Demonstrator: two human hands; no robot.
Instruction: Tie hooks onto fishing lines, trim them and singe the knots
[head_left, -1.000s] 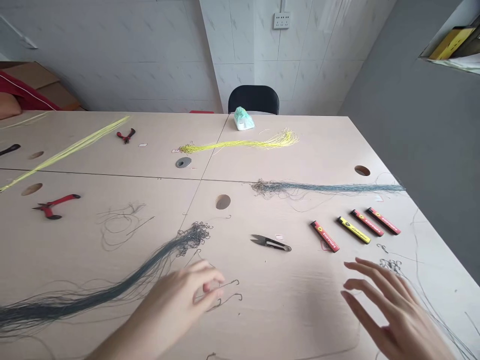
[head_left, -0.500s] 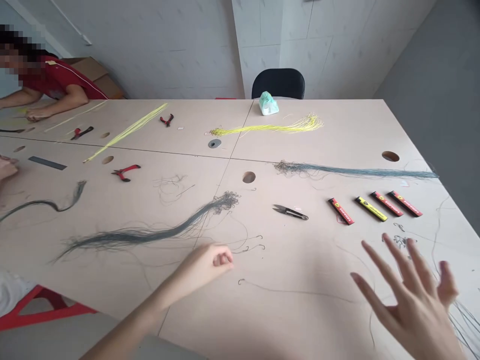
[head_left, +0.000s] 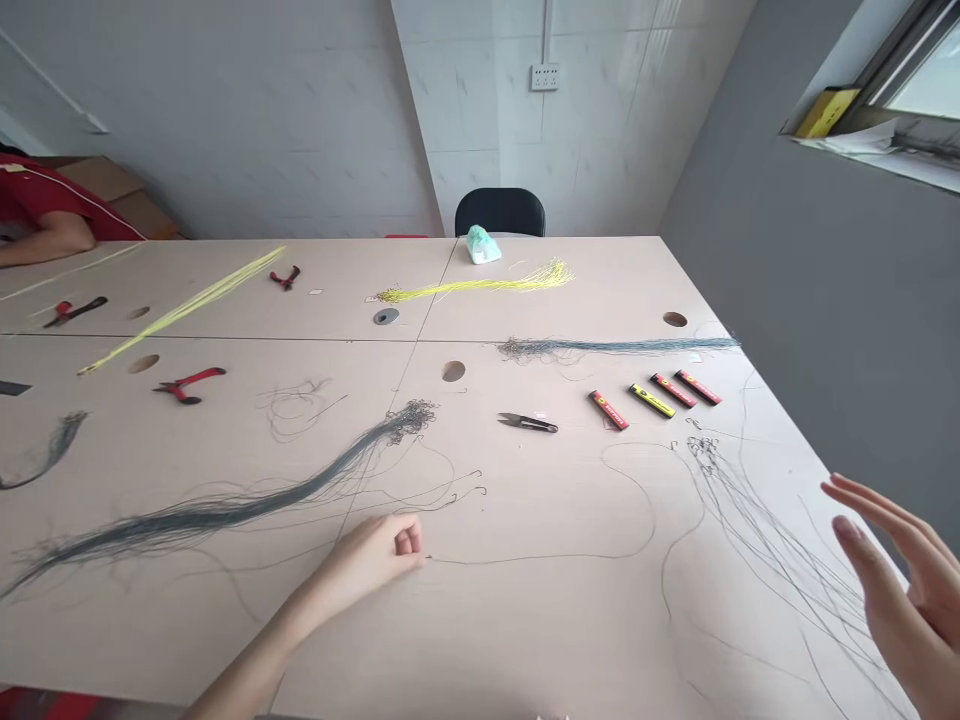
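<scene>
A broad table of pale wood-grain laminate (head_left: 540, 640), its smooth top pierced by round cable holes, fills the view. Across it sweeps a long, wispy bundle of fine grey-green line (head_left: 225, 512), knotted into a wiry tangle of small hooks at its far end. A straighter blue-grey bundle (head_left: 615, 347) and a glossy yellow bundle (head_left: 472, 287) lie farther off, well apart from the hands. A thin dark line (head_left: 540, 557) curves in loose loops between the hands, and fine loose strands (head_left: 772, 560) fan toward the table's right edge. Red-handled pliers (head_left: 187, 383), steel thread snips (head_left: 527, 423) and four slim red and yellow packets (head_left: 652, 394) sit beyond. The left hand (head_left: 371, 555) is curled narrowly, fingertips just beside the thin line's end; whether it pinches the line is impossible to tell. The right hand (head_left: 900, 590) is open, fingers spread, out past the table's right edge.
</scene>
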